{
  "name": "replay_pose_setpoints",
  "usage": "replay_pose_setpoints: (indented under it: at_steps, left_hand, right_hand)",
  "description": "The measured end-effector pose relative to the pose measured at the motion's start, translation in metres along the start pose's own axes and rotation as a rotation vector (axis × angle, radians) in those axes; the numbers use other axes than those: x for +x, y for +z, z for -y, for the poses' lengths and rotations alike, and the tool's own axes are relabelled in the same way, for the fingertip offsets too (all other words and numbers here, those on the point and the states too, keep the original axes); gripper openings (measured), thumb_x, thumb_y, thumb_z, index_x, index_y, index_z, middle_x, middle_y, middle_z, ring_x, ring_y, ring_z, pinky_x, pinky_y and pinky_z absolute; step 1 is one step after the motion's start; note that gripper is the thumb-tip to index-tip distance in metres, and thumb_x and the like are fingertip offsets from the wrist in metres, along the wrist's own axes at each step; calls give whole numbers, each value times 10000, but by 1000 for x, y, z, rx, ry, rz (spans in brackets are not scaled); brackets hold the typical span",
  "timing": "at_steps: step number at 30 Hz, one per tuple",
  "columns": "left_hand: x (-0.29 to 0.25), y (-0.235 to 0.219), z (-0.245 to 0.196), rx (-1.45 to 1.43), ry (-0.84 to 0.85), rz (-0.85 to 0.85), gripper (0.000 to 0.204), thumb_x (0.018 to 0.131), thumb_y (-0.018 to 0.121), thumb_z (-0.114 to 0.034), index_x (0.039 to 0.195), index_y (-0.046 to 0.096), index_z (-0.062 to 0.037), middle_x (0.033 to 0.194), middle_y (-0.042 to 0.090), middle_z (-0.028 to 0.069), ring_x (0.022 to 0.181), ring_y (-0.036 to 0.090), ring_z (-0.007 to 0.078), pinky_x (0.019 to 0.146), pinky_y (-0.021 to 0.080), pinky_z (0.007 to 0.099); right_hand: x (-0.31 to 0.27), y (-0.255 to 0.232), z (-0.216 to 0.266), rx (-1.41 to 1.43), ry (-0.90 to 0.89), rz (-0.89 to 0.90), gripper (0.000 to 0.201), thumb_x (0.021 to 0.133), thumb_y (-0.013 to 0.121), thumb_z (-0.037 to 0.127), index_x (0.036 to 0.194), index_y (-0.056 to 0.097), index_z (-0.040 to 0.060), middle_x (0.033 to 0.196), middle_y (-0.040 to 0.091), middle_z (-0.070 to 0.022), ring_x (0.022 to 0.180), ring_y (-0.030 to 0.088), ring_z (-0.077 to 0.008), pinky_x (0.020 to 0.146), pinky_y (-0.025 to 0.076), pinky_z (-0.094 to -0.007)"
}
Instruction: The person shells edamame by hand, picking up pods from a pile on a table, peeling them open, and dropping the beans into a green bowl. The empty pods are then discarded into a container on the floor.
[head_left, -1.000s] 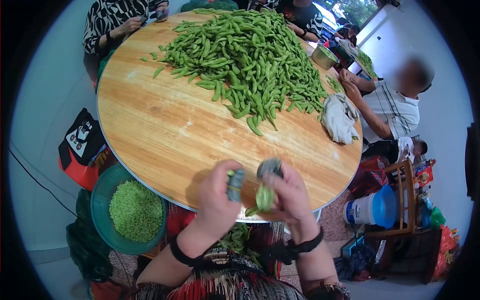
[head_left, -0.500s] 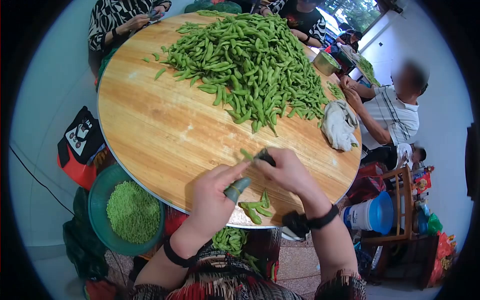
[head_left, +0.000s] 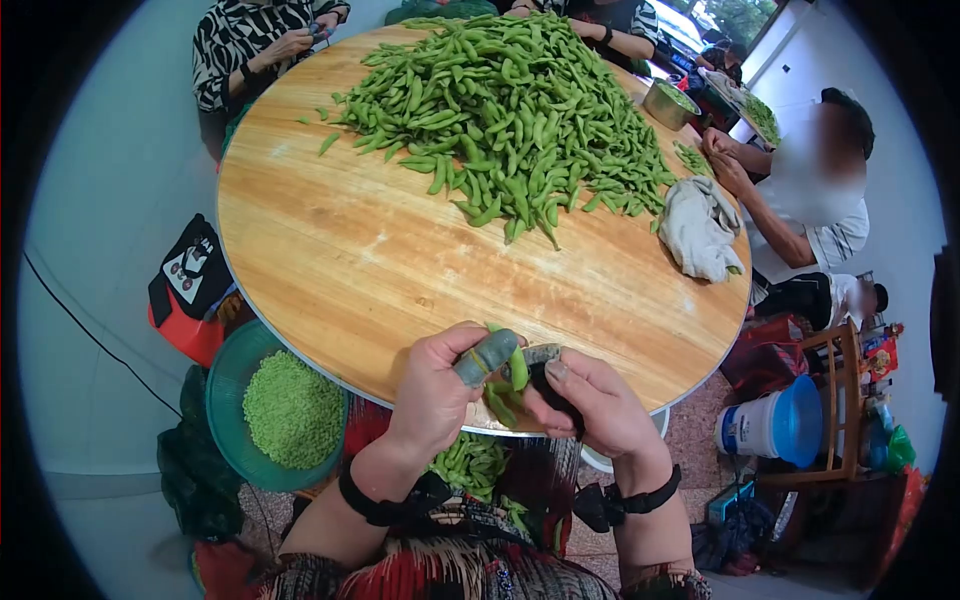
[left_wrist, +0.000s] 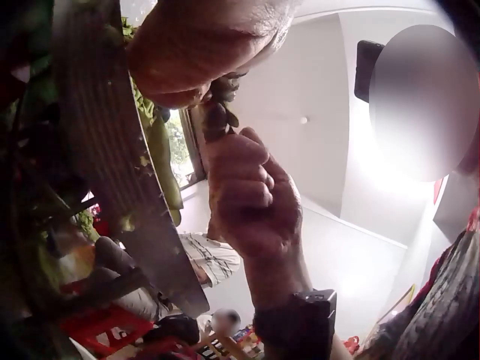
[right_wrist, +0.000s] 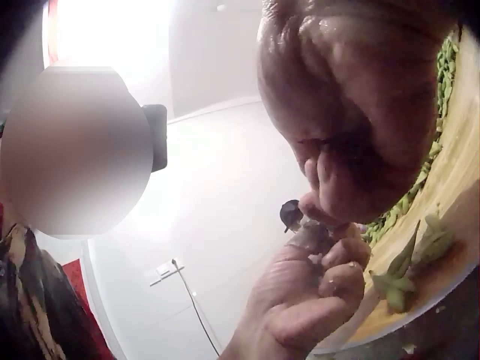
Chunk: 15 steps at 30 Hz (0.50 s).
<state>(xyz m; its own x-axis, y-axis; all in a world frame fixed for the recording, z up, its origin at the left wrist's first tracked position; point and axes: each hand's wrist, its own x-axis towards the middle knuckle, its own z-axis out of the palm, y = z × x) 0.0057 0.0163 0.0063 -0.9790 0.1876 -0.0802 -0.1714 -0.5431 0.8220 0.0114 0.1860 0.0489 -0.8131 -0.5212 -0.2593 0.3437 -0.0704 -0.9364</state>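
Note:
Both hands meet just over the near edge of the round wooden table (head_left: pixel 330 270). My left hand (head_left: pixel 430 400) curls its fingers and pinches a green soybean pod (head_left: pixel 518 370) under a thumb wrapped in a grey-green cover (head_left: pixel 488 357). From the other side, my right hand (head_left: pixel 605 405) grips at the same pod, a dark cover (head_left: pixel 543 353) on one of its digits. Both wrist views show curled fingers close together, partly hiding the pod. Beneath the hands, a few loose pods (right_wrist: pixel 397 281) lie at the table edge.
A big heap of pods (head_left: pixel 510 110) covers the far side. A grey cloth (head_left: pixel 700 228) and a metal bowl (head_left: pixel 670 105) lie to the right. Below left stands a green basket (head_left: pixel 225 420) of shelled beans (head_left: pixel 292 410). More pods (head_left: pixel 468 465) lie below the table edge. Other people sit around.
My hands have come closer together at the near edge, my right hand drawn back from further over the table. A pod now sits between them. The head view has shifted slightly.

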Motion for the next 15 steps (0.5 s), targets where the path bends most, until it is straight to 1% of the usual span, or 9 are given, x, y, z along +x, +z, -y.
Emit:
replay_pose_setpoints:
  at_steps: [4, 6, 7, 9, 10, 11, 12, 13, 15]
  left_hand:
    - [0, -5, 5, 193, 91, -29, 121, 791, 567, 14, 884, 644, 9, 767, 568, -9, 618, 445, 11, 473, 273, 156]
    - [1, -10, 8, 586, 356, -39, 95, 791, 575, 2, 851, 648, 15, 750, 563, -3, 611, 440, 16, 480, 281, 163]
    - [-1, -9, 5, 586, 359, -40, 95, 791, 575, 2, 851, 648, 15, 750, 563, -3, 611, 440, 16, 480, 281, 163]
    - [-5, -7, -7, 338, 164, 137, 88, 789, 570, 5, 843, 639, 12, 746, 553, 11, 605, 440, 24, 496, 307, 165]
    - [-5, -9, -11, 336, 168, 137, 88, 789, 570, 5, 843, 639, 12, 746, 553, 11, 605, 440, 24, 496, 307, 165]
    - [-4, -13, -15, 19, -22, 217, 89, 789, 567, 5, 853, 630, 4, 759, 555, 16, 605, 439, 23, 504, 316, 164]
    - [-3, -15, -17, -298, -212, 295, 93, 790, 565, 6, 863, 621, -3, 772, 556, 22, 605, 438, 22, 513, 325, 163]
    - [-1, -17, -18, -298, -209, 301, 93, 790, 565, 6, 863, 621, -3, 772, 556, 22, 605, 438, 22, 513, 325, 163]
    - [2, -18, -14, -308, -266, 210, 92, 807, 552, 10, 883, 595, -19, 801, 558, 19, 627, 461, 26, 541, 362, 168]
  right_hand:
    - [3, -3, -7, 46, 56, 8, 233, 963, 387, 198, 816, 487, 47, 616, 435, 28, 494, 341, -40, 439, 271, -181]
    - [4, -1, -9, 44, 86, -7, 209, 958, 403, 186, 829, 491, 47, 622, 444, 24, 485, 339, -36, 427, 266, -177]
    - [4, 0, -9, 110, 120, -9, 187, 954, 414, 176, 840, 493, 50, 630, 452, 23, 483, 341, -33, 421, 265, -172]
    - [3, 4, -8, 168, 152, -11, 166, 949, 425, 166, 852, 496, 53, 638, 460, 21, 480, 343, -30, 416, 263, -167]
    - [1, 7, -7, 284, 196, 21, 151, 948, 428, 167, 868, 498, 58, 646, 465, 21, 482, 348, -28, 419, 265, -163]
    - [1, 10, -6, 402, 239, 54, 138, 946, 432, 167, 884, 500, 64, 653, 471, 20, 484, 353, -27, 421, 266, -158]
    - [1, 12, -5, 400, 236, 52, 138, 946, 432, 167, 884, 500, 64, 653, 471, 20, 484, 353, -27, 421, 266, -158]
    - [2, 15, -3, 399, 237, 23, 144, 945, 432, 167, 877, 508, 66, 653, 474, 28, 481, 356, -26, 422, 269, -161]
    - [5, 16, -7, 393, 235, -13, 150, 945, 431, 167, 870, 515, 68, 654, 477, 37, 478, 358, -25, 423, 272, -164]
